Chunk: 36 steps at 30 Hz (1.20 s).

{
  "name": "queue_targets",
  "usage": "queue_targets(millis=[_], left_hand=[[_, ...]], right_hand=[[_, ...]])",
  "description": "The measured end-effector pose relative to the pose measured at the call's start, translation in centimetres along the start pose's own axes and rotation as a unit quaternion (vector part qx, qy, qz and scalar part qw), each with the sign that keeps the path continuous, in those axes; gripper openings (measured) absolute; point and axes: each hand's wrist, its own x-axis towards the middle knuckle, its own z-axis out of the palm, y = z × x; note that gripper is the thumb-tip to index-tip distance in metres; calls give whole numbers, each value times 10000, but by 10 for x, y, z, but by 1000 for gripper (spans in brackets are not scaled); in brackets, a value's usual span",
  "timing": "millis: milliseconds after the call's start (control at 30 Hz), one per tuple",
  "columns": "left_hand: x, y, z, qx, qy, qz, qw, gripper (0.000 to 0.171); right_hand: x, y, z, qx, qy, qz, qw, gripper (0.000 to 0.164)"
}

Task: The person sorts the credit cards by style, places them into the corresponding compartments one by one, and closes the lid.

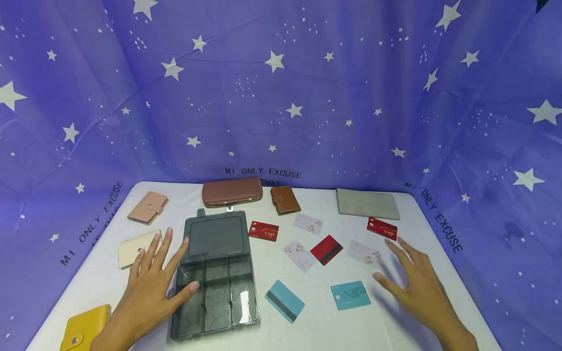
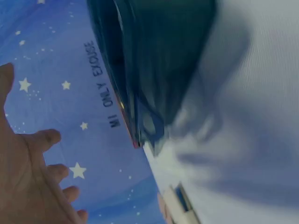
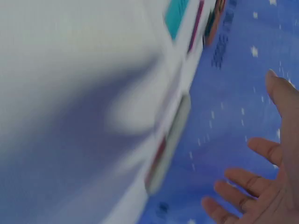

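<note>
My left hand [image 1: 151, 287] hovers with spread fingers over the left edge of a dark see-through compartment box [image 1: 217, 290], whose lid lies folded back. In the left wrist view the same hand [image 2: 32, 172] holds nothing, and the box [image 2: 173, 51] is beside it. At the right my right hand [image 1: 414, 287] is held above the table, fingers apart, nearest a red VIP card [image 1: 382, 228] and a pale flowered card [image 1: 364, 253]. Its fingers [image 3: 247, 182] grip nothing in the right wrist view. A blue VIP card [image 1: 351, 295] and a striped blue card [image 1: 284, 301] lie between the hands.
Further cards, including a red striped one [image 1: 327, 250], lie mid-table. Along the back are a maroon wallet [image 1: 232, 191], a brown wallet [image 1: 285, 200] and a grey wallet [image 1: 368, 204]. Pink [image 1: 148, 207], cream [image 1: 131, 251] and yellow [image 1: 86, 327] wallets line the left.
</note>
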Motion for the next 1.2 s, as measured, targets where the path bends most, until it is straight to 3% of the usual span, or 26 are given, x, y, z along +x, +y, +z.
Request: queue_targets(millis=[133,367,667,867,1033,1200], left_hand=[[-7,8,6,-729,-243,-183,9969,89],[-21,2,14,-1454,-168,-288,9888,91],[-27,-17,22,-1856,-65,-59,9826,88],[-27,-22,25,-2121,-150,-146,9770,85],[-28,-25,27,-2254,-241,-185,9738,84],[-28,-27,26,-2333,-306,-230,9716,84]], right_hand=[[-6,-19,21,561,-354,-272,9974,72],[-12,-48,43,567,-1512,-403,9860,63],[-8,-62,52,612,-1927,-57,9793,53],[-3,-63,49,659,-1847,-71,9806,49],[2,-72,48,1074,-1237,-484,9853,36],[12,-96,46,2106,-1001,-748,9695,31]])
